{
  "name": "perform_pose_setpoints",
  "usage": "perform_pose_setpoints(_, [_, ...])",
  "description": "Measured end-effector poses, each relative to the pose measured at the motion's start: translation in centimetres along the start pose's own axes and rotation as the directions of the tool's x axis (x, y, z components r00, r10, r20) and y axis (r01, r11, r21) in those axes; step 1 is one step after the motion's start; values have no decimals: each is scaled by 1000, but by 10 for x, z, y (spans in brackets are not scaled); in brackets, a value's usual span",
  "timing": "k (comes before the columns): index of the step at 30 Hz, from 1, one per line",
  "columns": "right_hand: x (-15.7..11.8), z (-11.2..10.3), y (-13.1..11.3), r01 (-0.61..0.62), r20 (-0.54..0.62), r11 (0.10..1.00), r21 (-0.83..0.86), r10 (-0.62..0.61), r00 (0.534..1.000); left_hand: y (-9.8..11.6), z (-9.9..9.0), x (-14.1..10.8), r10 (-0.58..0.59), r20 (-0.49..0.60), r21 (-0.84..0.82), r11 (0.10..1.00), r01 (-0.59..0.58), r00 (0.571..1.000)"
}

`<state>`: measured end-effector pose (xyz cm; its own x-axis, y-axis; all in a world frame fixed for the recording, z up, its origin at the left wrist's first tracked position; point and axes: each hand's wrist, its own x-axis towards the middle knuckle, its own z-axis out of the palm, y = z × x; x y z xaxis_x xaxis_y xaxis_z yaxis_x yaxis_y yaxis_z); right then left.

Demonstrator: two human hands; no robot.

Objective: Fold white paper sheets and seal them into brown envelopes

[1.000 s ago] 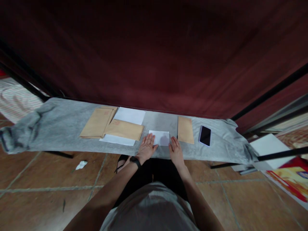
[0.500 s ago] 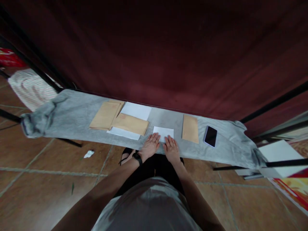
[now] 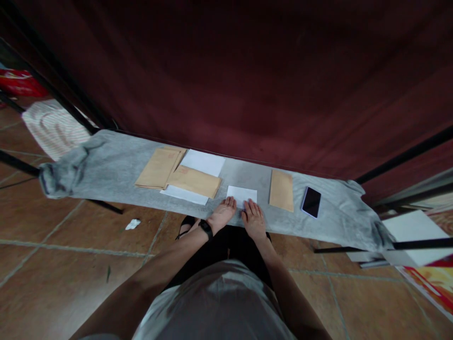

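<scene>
Right grip (image 3: 254, 223) atop white paper (image 3: 242, 191)

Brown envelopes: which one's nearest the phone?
The lone brown envelope, lying between the small white sheet and the phone; the other envelopes lie close together left of that sheet.

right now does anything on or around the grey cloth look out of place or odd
A crumpled white scrap, perhaps paper, lies on the brown tiled floor, as if dropped there. The soft grey cloth is also bunched and wrinkled at its left end, while its middle lies smoother. Nothing looks spilled.
</scene>
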<state>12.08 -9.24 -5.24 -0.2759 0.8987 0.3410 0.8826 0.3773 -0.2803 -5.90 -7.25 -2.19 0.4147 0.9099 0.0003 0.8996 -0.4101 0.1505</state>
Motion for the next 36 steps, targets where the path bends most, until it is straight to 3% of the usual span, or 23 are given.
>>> perform_pose_setpoints(6, [5, -3, -4, -34, 15, 999, 1, 34, 999, 2, -6, -2, -1, -30, 17, 1000, 2, 1000])
perform_pose_setpoints(18, [-1, -1, -4, -70, -24, 998, -4, 70, 997, -32, -27, -35, -15, -132, 54, 998, 22, 991])
perform_pose_setpoints(22, [4, -2, -7, -103, -14, 995, 4, 103, 995, -49, -29, -43, -186, -330, -1, 980, 197, 925])
perform_pose_setpoints(25, [12, -3, -13, -133, -2, 991, 24, 133, 991, -62, -28, -44, -302, -370, -35, 949, 312, 878])
perform_pose_setpoints(28, [25, 0, -24, -180, 28, 971, 154, 178, 984, -68, -27, -42, -308, -344, -11, 946, 324, 887])
perform_pose_setpoints(31, [44, 6, -39, -259, 94, 860, 440, 243, 965, -67, -27, -36, -274, -321, 25, 954, 298, 907])
perform_pose_setpoints(36, [71, 17, -64, -303, 136, 759, 576, 277, 951, -59, -34, -27, -223, -297, 55, 967, 250, 928])
